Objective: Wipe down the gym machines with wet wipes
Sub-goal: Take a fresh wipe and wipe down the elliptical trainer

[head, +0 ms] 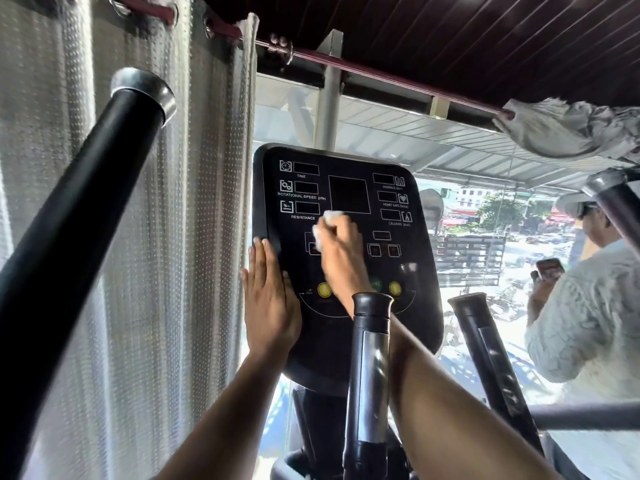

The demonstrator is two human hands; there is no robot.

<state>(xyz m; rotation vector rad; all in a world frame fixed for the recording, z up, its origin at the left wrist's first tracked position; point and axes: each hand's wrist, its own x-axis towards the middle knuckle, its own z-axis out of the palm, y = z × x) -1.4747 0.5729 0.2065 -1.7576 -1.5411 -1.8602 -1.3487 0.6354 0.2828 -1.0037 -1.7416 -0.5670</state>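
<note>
A black console panel (pixel 398 271) of a gym machine faces me, with white labels such as TIME and RESISTANCE and yellow buttons lower down. My right hand (pixel 341 252) grips a crumpled white wet wipe (pixel 327 223) and presses it on the panel's middle, just below the dark screen. My left hand (pixel 268 297) lies flat with straight fingers against the panel's left edge. My right forearm passes behind a short black handle (pixel 370 341).
A long black handlebar (pixel 90 209) crosses the left side before a grey curtain (pixel 194 237). Further black handles (pixel 485 348) stand on the right. Another person (pixel 588 306) holding a phone (pixel 550 268) stands at the far right by the window.
</note>
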